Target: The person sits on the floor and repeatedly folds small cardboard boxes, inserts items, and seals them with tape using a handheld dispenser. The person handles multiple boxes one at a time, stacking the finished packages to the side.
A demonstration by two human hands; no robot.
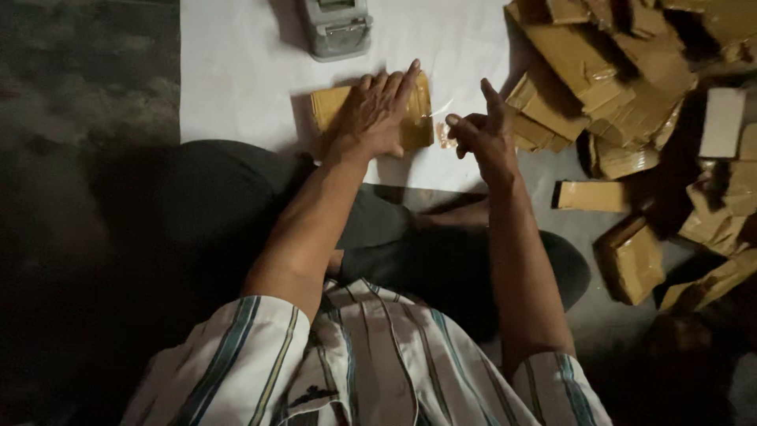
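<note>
- Head view, looking down past my striped shirt [371, 363] and my crossed legs to a white sheet [236, 79] spread on the floor.
- My left hand [377, 114] lies flat on one tan packet [371, 110], fingers spread slightly and extended, palm pressing down. I judge that this pins the packet to the sheet so it does not shift.
- The tan packet sits on the white sheet directly ahead of me, near the sheet's front edge, its long side across my view. My hand hides most of its top.
- My right hand [481, 134] is raised just beside the packet's right end, not touching it. Thumb and fingertips are pinched together on a strip of clear tape [443, 126], with the index finger pointing up. The strip appears to run from the pinch to the packet's right end; the light is too poor to be certain.
- One grey machine [334, 26] stands at the far edge of the sheet, well apart from both hands, half cut off by the frame; its kind I cannot tell.
- A heap of cardboard packets [615, 71] lies to my right, off the sheet. Overlap prevents an exact count; I make out upward of ten.
- One white box [721, 122] sits within the heap.
- Count: one packet under hand, one tape strip, one machine, one white box.
</note>
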